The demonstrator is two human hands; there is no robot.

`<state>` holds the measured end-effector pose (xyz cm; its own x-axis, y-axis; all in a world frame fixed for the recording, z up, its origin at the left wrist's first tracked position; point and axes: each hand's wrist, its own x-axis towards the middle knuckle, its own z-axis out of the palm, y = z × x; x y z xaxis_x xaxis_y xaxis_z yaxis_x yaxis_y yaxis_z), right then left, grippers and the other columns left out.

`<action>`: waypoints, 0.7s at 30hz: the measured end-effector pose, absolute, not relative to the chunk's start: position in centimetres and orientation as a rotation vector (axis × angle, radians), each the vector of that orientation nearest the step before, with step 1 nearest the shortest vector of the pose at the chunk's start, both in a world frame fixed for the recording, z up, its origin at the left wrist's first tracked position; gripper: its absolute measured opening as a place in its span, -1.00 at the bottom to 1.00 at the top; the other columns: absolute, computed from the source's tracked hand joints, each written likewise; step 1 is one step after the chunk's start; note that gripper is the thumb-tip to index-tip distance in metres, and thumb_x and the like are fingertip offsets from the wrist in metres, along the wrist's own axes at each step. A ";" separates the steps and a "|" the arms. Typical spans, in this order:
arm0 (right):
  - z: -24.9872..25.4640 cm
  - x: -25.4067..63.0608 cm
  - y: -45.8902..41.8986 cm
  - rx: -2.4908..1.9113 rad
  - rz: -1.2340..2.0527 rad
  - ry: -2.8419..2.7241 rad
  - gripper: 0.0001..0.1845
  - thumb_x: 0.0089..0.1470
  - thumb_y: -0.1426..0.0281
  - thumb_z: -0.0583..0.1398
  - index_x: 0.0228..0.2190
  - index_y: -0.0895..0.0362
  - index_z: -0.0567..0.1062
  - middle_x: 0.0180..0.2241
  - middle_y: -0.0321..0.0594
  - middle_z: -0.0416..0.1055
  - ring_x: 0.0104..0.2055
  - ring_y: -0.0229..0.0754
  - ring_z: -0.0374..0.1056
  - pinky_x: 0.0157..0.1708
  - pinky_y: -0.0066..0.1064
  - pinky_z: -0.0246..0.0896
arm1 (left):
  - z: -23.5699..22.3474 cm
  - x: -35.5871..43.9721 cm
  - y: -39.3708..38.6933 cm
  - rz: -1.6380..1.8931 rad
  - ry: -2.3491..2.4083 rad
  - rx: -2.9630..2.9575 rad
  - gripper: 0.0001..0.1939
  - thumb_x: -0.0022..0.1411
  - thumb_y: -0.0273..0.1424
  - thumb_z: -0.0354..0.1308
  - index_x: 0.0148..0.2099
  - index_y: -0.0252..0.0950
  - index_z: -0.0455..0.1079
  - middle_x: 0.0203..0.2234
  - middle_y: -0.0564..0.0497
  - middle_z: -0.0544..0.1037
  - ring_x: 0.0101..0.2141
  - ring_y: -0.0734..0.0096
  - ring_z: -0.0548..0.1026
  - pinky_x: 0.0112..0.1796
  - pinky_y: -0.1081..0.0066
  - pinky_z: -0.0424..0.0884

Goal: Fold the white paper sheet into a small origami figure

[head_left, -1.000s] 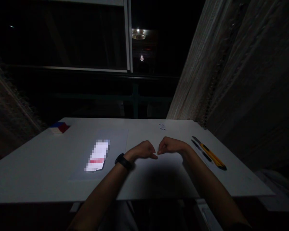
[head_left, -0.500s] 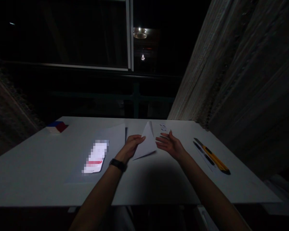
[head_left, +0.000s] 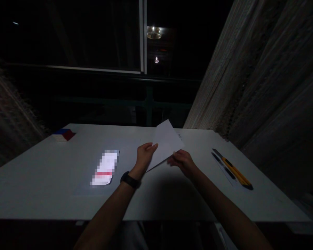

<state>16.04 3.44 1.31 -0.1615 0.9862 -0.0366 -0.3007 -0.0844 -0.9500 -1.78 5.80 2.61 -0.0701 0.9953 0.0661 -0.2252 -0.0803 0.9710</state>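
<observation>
A folded sheet of white paper (head_left: 167,137) is held up over the middle of the white table, tilted, with a corner pointing away from me. My left hand (head_left: 145,156) grips its left side, thumb on top and the other fingers mostly hidden. At the paper's lower right edge is my right hand (head_left: 183,161), its fingers curled under the edge and its thumb against it. Small dark marks (head_left: 180,136) show just beyond the paper's right edge; I cannot tell what they are on.
A lit phone (head_left: 105,168) lies left of my hands on a flat pale sheet (head_left: 80,189). To the right lie a yellow utility knife (head_left: 233,169) and a dark pen (head_left: 223,166). A red, blue and white block (head_left: 63,135) stands at the back left. Curtains (head_left: 214,76) flank the table (head_left: 28,194).
The folded paper has turned and shows a wider face, its tip shifted right. My right hand was spread and apart from the paper; now its fingers are closed at the paper's lower edge.
</observation>
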 end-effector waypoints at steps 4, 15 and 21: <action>0.7 15.7 3.8 -1.124 1.335 -1.076 -0.65 -0.31 0.21 0.35 -0.61 0.23 0.40 -0.67 -0.16 0.41 -0.65 -0.25 0.30 -0.65 -0.45 0.19 | 2.6 -1.6 5.4 1.359 1.029 1.088 -0.62 -0.20 -0.19 0.31 -0.42 -0.41 0.41 -0.55 -0.01 0.50 -0.54 0.44 0.42 -0.50 0.48 0.30; 0.5 17.1 4.0 -1.156 1.391 -1.234 -0.64 -0.37 0.25 0.37 -0.72 0.22 0.36 -0.75 -0.19 0.38 -0.72 -0.27 0.27 -0.71 -0.47 0.12 | 2.2 -2.7 5.7 1.268 0.970 1.077 -0.64 -0.10 -0.13 0.23 -0.42 -0.38 0.44 -0.63 0.02 0.44 -0.55 0.46 0.39 -0.53 0.50 0.26; 0.9 17.3 3.7 -1.013 1.504 -1.323 -0.65 -0.35 0.34 0.37 -0.44 0.26 0.49 -0.58 -0.18 0.47 -0.55 -0.23 0.38 -0.58 -0.48 0.22 | 1.4 -2.5 6.1 1.401 0.897 0.998 -0.67 -0.11 -0.17 0.26 -0.48 -0.38 0.39 -0.67 0.06 0.39 -0.64 0.57 0.31 -0.62 0.55 0.17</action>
<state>17.30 3.70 0.88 -0.2934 0.9555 -0.0306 -0.0918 -0.0601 -0.9940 -2.50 6.08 1.41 -0.0010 0.9972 0.0743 -0.3502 -0.0700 0.9341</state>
